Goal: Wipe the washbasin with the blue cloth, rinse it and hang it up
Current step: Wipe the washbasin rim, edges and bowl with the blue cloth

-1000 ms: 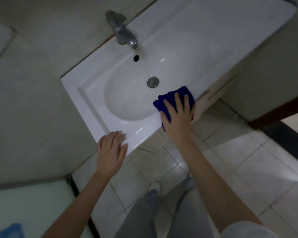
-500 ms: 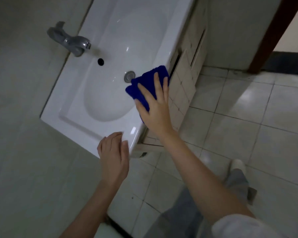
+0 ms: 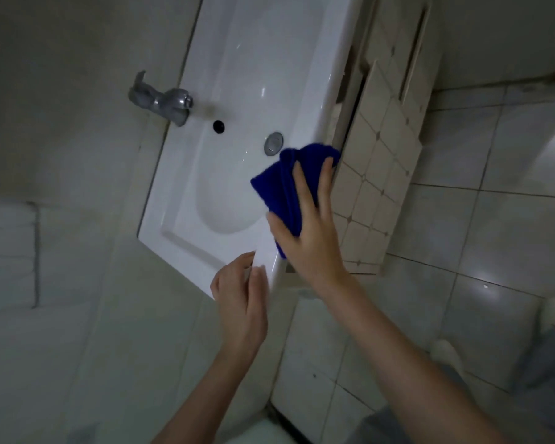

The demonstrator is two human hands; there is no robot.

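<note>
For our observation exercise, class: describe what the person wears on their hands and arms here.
Nothing worn shows: the left hand and right hand are bare, with no gloves, rings, watch or bands. The left forearm and right forearm are uncovered as far as the frame reaches; no sleeve clearly shows.

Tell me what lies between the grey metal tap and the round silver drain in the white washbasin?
The head view shows one small dark overflow hole between the grey metal tap and the round silver drain; otherwise bare white washbasin.
</note>
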